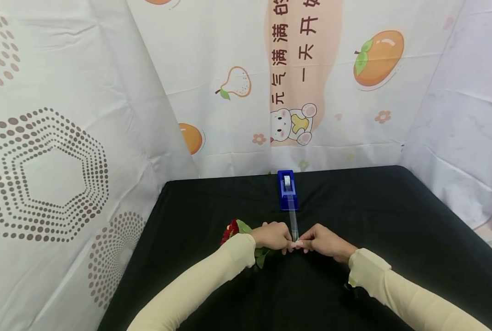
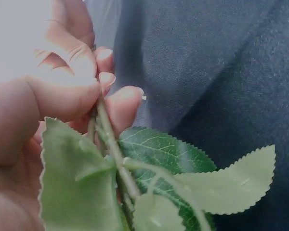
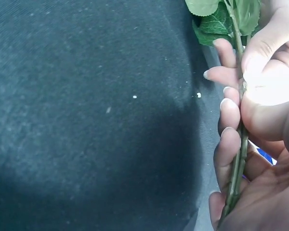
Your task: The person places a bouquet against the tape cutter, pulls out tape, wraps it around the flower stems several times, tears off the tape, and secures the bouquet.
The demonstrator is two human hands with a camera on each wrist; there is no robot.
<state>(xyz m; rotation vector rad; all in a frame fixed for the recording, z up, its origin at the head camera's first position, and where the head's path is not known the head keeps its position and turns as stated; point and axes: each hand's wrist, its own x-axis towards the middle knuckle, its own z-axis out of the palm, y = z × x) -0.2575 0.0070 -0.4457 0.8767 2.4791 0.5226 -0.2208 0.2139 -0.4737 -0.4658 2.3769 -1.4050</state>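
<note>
We are seeing the left hand [image 1: 272,235] and right hand [image 1: 326,241] pinching leafy flower stems [image 3: 236,166] over the table [image 1: 212,197]; beyond, a blue dispenser [image 1: 282,195] is holding a tape roll [image 1: 287,181], its strip [image 1: 293,219] reaching the fingers.

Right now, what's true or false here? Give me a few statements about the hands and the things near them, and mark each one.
1. The tape dispenser is blue. True.
2. The flower head is white. False: it is red.
3. A strip of tape stretches out from the tape dispenser. True.
4. The left hand lies flat and holds nothing. False: it pinches a green stem.
5. The right hand holds the stem too. True.
</note>
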